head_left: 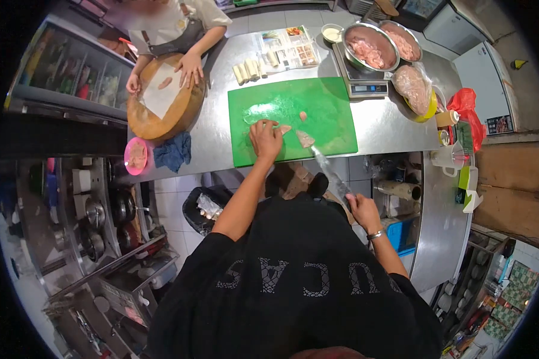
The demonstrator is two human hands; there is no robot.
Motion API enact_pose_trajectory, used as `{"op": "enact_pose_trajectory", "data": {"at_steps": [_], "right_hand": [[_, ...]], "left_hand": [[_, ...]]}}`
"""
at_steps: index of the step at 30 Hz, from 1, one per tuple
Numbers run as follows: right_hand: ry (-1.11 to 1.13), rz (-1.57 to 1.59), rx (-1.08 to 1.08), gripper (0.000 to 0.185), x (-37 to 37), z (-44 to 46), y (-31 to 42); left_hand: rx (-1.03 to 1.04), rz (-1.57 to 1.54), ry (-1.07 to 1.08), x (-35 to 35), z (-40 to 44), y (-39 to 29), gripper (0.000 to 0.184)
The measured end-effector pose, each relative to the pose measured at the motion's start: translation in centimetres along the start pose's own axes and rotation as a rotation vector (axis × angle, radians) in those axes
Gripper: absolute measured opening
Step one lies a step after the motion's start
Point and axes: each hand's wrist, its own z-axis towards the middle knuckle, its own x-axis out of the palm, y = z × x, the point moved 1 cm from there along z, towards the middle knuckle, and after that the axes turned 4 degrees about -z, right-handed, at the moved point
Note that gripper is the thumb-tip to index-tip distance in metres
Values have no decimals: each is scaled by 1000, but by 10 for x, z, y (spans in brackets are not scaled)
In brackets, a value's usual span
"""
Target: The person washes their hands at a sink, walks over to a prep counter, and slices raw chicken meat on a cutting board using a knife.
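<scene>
On the green cutting board point(329, 105), my left hand point(265, 140) rests with its fingers bent down onto a small piece of raw meat point(285, 128), whose end shows beside the fingertips. My right hand point(363, 212) is closed around the handle of a long knife point(330, 169), held out past the board's near edge. The blade's tip end meets or lies very close to a flat slice of raw meat point(305, 139); I cannot tell which. Farther back on the board lies a smaller meat piece point(303, 115).
A kitchen scale point(367, 90) carries a metal bowl point(374, 36) of raw meat. Beside it are another meat bowl point(401, 39) and bagged meat point(412, 90). Pale rolls point(248, 70) lie behind the board. At left, a co-worker's hands point(190, 69) work over a round wooden block point(188, 116).
</scene>
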Motion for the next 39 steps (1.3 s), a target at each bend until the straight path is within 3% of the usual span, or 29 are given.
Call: {"op": "enact_pose_trajectory", "data": {"at_steps": [2, 3, 5, 7, 10, 15, 17, 22, 25, 27, 36, 39], "right_hand": [[-81, 108, 152, 49, -3, -3, -2], [-138, 90, 143, 47, -5, -1, -2], [-145, 19, 145, 43, -14, 7, 0], [-146, -172, 101, 36, -33, 18, 6], [-169, -204, 41, 36, -49, 37, -3], [-122, -40, 44, 40, -48, 59, -19], [-25, 111, 40, 44, -37, 65, -22], [-12, 105, 18, 44, -28, 65, -10], [-38, -19, -14, 41, -32, 68, -1], [-69, -151, -165, 36, -31, 75, -1], [-30, -261, -338, 30, -35, 106, 21], [56, -276, -347, 31, -42, 101, -4]], "left_hand": [[210, -73, 139, -6, -5, -15, 15], [214, -71, 142, -6, -9, -25, 15], [518, -96, 228, -2, -23, -47, 19], [491, -79, 293, 1, -38, -56, 20], [427, -63, 367, 2, -47, -58, 21], [389, -9, 326, 9, -43, -58, 19], [498, 125, 275, 16, -37, -56, 11], [521, 97, 249, 4, -32, -38, 6], [497, 62, 268, -11, -34, -25, 9], [498, 57, 245, -20, -34, -27, 13], [335, 128, 217, -9, -51, -53, 7], [266, 190, 208, 3, -48, -40, 19]]}}
